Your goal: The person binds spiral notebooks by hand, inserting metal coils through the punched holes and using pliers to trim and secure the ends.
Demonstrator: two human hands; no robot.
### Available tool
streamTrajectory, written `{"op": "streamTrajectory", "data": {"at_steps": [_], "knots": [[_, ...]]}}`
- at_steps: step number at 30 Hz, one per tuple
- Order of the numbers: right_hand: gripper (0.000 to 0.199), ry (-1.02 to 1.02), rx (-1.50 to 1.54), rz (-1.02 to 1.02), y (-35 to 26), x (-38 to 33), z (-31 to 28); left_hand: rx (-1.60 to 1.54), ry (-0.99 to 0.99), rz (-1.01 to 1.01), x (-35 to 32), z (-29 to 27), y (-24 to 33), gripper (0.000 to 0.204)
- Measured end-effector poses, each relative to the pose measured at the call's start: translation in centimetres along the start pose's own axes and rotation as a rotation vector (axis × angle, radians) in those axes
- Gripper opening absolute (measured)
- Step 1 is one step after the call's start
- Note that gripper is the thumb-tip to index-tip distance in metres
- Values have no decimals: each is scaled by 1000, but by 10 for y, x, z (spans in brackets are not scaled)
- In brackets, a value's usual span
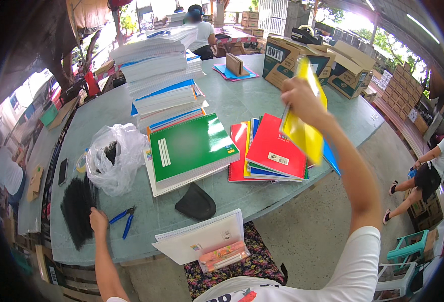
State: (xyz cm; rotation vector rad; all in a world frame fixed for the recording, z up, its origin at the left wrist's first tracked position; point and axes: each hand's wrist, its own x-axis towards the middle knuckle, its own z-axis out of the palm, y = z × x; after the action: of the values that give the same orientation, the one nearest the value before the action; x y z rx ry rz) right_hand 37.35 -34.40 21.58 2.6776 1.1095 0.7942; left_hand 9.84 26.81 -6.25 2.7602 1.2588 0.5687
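My right hand (302,103) is raised over the right side of the table, gripping a yellow spiral notebook (310,133) by its bound edge. Below it lies a fanned pile of notebooks, with a red notebook (275,146) uppermost. My left hand (99,221) is closed at the edge of a bundle of thin black binding coils (78,211), seemingly pinching one. Blue-handled cutters (125,220) rest just right of that hand. A green notebook (194,146) tops a stack at the middle. In my lap, a white spiral-bound pad (201,239) leans beside a clear orange packet (224,255).
Tall stacks of ruled pages (154,70) stand at the back left. A plastic bag (116,158), a phone (63,172) and a black pad (195,201) lie on the table (222,105). Cardboard boxes (292,60) occupy the far right; other people are farther off.
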Motion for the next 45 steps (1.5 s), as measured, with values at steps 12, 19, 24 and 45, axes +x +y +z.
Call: {"op": "streamTrajectory", "data": {"at_steps": [12, 19, 24, 45], "knots": [[35, 197, 611, 302, -113, -61, 129, -1131, 588, -58, -80, -220, 3, 17], [45, -146, 1260, -1222, -290, -102, -109, -865, 296, -76, -143, -269, 68, 22], [44, 539, 664, -1066, -295, -97, -110, -294, -296, 293, -170, -198, 70, 24], [16, -343, 1142, -141, -378, -56, 80, -1053, -611, 21, -213, -127, 112, 27]]}}
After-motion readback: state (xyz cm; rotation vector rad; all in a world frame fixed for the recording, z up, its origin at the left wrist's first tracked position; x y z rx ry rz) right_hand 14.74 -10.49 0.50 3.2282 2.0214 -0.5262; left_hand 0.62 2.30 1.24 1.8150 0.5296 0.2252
